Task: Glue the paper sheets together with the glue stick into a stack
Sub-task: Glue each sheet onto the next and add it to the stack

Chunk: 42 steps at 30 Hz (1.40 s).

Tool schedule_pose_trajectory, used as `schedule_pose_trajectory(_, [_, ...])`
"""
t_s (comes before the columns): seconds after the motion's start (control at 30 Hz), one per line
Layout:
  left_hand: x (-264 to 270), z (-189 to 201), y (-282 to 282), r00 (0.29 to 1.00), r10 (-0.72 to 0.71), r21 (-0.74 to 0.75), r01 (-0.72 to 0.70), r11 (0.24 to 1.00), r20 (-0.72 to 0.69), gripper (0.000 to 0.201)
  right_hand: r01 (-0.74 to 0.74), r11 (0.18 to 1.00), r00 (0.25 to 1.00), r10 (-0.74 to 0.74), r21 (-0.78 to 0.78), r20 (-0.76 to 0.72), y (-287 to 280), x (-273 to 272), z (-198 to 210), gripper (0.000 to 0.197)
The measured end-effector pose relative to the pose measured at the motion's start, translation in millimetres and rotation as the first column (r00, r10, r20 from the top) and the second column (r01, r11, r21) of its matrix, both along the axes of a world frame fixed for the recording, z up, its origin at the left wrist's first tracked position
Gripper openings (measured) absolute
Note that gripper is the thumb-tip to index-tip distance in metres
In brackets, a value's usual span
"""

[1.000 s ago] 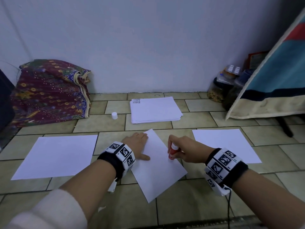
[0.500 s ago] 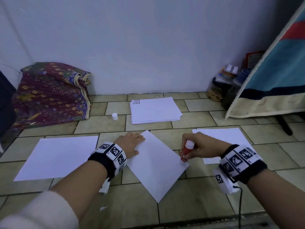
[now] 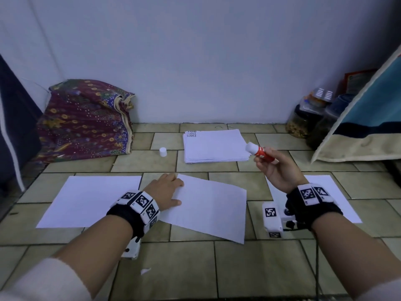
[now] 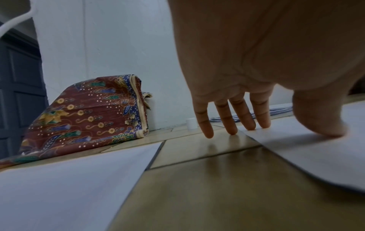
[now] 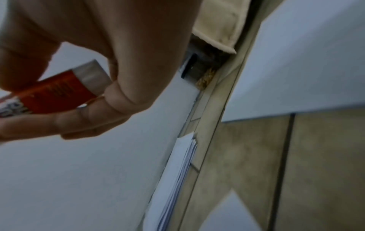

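My left hand (image 3: 166,193) lies flat, fingers spread, pressing the near-left corner of the middle sheet (image 3: 208,210) to the tiled floor (image 3: 238,274). That sheet sits skewed, its long axis running from my left hand toward the right and slightly nearer me. My right hand (image 3: 275,170) is lifted above the floor, well apart from the paper, palm turned up, fingers curled round the red glue stick (image 3: 259,152). The stick's uncapped white tip points up and left toward the paper stack (image 3: 213,146) by the wall. So the glue lies to the right of and above the sheet it must meet, and my right hand is the one to bring it down.

The sheets look thin, matte and limp; the stick is a smooth, hard cylinder. Its small white cap (image 3: 163,152) stands on the tiles left of the stack. Whether glue already coats the middle sheet I can't tell from here.

Two more sheets flank me: the left sheet (image 3: 91,200) and the right sheet (image 3: 334,196).
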<state>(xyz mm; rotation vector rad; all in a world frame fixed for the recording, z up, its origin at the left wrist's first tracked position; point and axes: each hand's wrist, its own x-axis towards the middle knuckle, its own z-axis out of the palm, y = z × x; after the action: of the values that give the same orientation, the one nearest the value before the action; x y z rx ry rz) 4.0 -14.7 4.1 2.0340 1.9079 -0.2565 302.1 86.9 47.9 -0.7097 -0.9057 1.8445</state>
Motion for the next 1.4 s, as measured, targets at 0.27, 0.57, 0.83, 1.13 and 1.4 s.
schedule_pose_trajectory(0.27, [-5, -8, -8, 0.997, 0.059, -0.109, -0.054, 0.993, 0.045, 0.065, 0.064, 0.985, 0.993, -0.079, -0.162, -0.089, 5, -70, 0, 0.017])
schedule_pose_trajectory(0.57, [2, -26, -12, 0.99, 0.135, -0.151, -0.128, 0.98, 0.037, 0.137, -0.222, 0.964, 0.959, 0.243, -0.148, 0.146, -7, -154, -23, 0.022])
schedule_pose_trajectory(0.83, [0, -30, -12, 0.996, 0.09, -0.128, -0.086, 0.988, 0.025, 0.168, -0.541, 0.766, 0.328, -0.186, 0.346, 0.926, 13, -202, -24, 0.016])
schedule_pose_trajectory(1.13, [-4, -30, -11, 0.998, 0.054, -0.135, -0.049, 0.99, 0.026, 0.157, -0.695, 0.664, 0.072, -0.32, 0.277, 0.945, 17, -228, -22, 0.033])
schedule_pose_trajectory(1.4, [-3, -30, -13, 0.996, 0.082, -0.132, -0.078, 0.988, 0.032, 0.136, -0.573, 0.75, 0.215, -0.253, 0.331, 0.943, 19, -176, -11, 0.052])
